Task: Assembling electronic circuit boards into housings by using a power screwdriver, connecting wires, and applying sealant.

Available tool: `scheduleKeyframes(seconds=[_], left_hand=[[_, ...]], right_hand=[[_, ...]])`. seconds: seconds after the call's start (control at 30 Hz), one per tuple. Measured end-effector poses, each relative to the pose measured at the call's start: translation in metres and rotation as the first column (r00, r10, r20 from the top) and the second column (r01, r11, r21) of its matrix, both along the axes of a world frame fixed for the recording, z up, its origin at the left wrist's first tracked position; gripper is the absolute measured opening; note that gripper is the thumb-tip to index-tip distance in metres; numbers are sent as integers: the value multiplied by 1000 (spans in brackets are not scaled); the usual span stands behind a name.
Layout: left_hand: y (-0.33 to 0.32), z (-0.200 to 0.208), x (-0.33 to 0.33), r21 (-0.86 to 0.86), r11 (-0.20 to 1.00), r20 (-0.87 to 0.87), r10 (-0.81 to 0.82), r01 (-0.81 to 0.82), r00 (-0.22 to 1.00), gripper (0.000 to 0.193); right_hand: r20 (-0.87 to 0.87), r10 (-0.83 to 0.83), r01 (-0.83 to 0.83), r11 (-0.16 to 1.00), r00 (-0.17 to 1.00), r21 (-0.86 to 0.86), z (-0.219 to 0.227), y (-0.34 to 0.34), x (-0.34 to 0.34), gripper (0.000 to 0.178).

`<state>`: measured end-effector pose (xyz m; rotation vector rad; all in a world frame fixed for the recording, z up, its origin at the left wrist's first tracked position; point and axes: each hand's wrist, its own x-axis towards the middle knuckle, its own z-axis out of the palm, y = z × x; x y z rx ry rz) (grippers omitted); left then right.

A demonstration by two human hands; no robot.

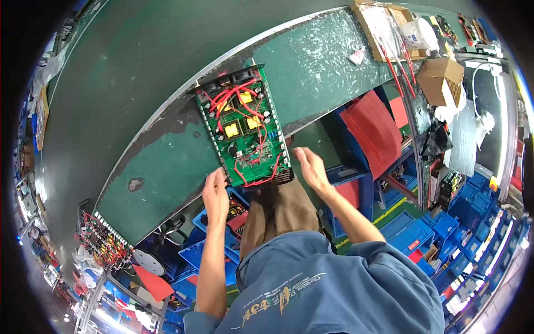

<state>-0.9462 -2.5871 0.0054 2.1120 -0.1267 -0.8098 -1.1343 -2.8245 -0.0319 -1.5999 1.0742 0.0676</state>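
A green circuit board (pixel 243 146) in a dark tray-like housing lies across the bench, its near end jutting over the front edge. Red wires, yellow-cored transformers (pixel 232 130) and metal clips along both long sides are visible, with dark fans (pixel 216 85) at the far end. My left hand (pixel 216 196) has its fingers bent at the board's near left corner and seems to grip the edge; the fingertips are partly hidden. Off the near right corner, my right hand (pixel 312 170) is held slightly apart from the board, fingers loosely stretched, holding nothing.
The worn green bench (pixel 161 167) runs diagonally, with a metal-edged dark green surface (pixel 139 61) beyond. Wired assemblies (pixel 103 239) stand at the left end. A cardboard box (pixel 440 81) and white bucket (pixel 418 34) stand at right. Red sheets (pixel 374 131) and blue bins (pixel 409 234) are below.
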Motion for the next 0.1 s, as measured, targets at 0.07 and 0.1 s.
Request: scheduleKeyframes(seconds=[0.07, 0.1], left_hand=[[-7, 2, -17, 75, 996, 60, -48, 43, 997, 41], [-9, -2, -22, 77, 997, 98, -20, 13, 995, 41]], right_hand=[[219, -231, 126, 905, 948, 407, -20, 17, -4, 54], [241, -303, 160, 866, 922, 474, -27, 22, 1, 48]])
